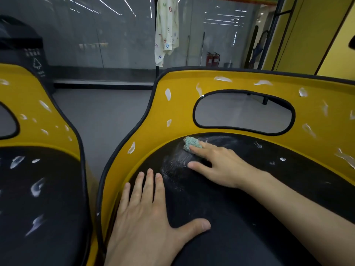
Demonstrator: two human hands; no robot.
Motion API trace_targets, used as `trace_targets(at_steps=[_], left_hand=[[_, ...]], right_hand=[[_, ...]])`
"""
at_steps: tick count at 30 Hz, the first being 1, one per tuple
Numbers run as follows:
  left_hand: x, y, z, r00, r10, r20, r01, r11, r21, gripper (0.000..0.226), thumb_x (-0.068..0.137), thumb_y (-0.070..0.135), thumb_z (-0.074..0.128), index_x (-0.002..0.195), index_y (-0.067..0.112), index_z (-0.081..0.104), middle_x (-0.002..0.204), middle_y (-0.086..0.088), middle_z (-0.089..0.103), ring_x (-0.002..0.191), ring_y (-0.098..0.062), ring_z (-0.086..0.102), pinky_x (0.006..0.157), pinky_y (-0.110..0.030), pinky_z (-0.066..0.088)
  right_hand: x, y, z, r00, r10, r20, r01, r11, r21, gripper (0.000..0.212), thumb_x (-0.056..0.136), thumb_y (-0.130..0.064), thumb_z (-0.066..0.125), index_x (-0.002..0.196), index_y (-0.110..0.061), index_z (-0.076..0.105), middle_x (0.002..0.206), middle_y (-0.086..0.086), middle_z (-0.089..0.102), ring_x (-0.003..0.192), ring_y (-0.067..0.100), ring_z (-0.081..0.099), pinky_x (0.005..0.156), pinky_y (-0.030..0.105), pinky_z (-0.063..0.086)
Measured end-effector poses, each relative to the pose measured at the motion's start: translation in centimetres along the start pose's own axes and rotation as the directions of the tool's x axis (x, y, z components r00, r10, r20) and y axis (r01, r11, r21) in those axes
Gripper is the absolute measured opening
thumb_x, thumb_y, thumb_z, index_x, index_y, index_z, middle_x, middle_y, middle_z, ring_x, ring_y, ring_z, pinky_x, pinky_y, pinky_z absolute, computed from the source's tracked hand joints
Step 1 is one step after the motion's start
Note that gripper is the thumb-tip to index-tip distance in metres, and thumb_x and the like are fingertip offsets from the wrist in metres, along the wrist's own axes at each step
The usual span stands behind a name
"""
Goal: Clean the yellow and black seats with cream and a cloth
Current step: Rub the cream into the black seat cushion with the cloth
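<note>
Two yellow and black seats stand side by side. On the right seat point(240, 208) my left hand point(151, 214) lies flat, fingers spread, on the black cushion near its left edge. My right hand point(215, 164) presses a small green cloth point(192, 144) against the back of the black cushion with straight fingers. A smeared whitish patch point(174, 166) of cream lies just left of the cloth. White dabs of cream point(168, 94) dot the yellow backrest. The left seat point(38, 189) carries several white cream dabs on both its black cushion and yellow back.
A grey floor gap point(107, 120) separates the two seats. Behind them runs a glass wall with a patterned cloth point(166, 31) hanging from a dark post. A black bin point(21, 50) stands far left; a yellow wall point(317, 35) rises at the right.
</note>
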State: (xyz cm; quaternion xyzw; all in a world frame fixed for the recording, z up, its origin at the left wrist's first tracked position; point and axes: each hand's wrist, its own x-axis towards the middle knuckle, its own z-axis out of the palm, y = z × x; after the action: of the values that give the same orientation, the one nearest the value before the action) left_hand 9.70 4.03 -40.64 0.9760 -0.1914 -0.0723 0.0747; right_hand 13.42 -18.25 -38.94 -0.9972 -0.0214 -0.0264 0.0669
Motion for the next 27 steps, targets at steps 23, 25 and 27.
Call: trace_targets(at_steps=[23, 25, 27], left_hand=[[-0.1, 0.0, 0.1, 1.0, 0.001, -0.013, -0.001, 1.0, 0.002, 0.143, 0.042, 0.109, 0.003, 0.154, 0.025, -0.024, 0.16, 0.005, -0.032, 0.146, -0.014, -0.03, 0.121, -0.042, -0.015], [0.0, 0.0, 0.1, 1.0, -0.001, -0.01, 0.001, 1.0, 0.003, 0.142, 0.042, 0.109, 0.002, 0.154, 0.026, -0.024, 0.16, 0.005, -0.031, 0.146, -0.014, -0.031, 0.121, -0.042, -0.016], [0.0, 0.0, 0.2, 1.0, 0.001, -0.02, -0.001, 1.0, 0.008, 0.142, 0.041, 0.109, 0.001, 0.154, 0.026, -0.023, 0.16, 0.005, -0.031, 0.146, -0.014, -0.03, 0.121, -0.043, -0.015]], right_hand=[[-2.1, -1.7, -0.5, 0.988, -0.144, -0.057, 0.147, 0.987, 0.056, 0.063, 0.094, -0.068, 0.031, 0.15, -0.051, 0.008, 0.158, -0.016, 0.024, 0.147, 0.008, 0.016, 0.12, 0.038, 0.019], [-1.4, -1.3, -0.6, 0.974, -0.094, -0.209, 0.113, 0.99, 0.085, 0.059, 0.097, -0.057, 0.04, 0.15, -0.048, 0.016, 0.15, -0.018, 0.039, 0.139, 0.006, 0.035, 0.111, 0.039, 0.036], [-0.6, -1.2, -0.2, 0.972, -0.058, -0.228, 0.085, 0.99, 0.109, 0.06, 0.098, -0.055, 0.04, 0.152, -0.042, 0.019, 0.152, -0.017, 0.037, 0.139, 0.007, 0.034, 0.111, 0.039, 0.036]])
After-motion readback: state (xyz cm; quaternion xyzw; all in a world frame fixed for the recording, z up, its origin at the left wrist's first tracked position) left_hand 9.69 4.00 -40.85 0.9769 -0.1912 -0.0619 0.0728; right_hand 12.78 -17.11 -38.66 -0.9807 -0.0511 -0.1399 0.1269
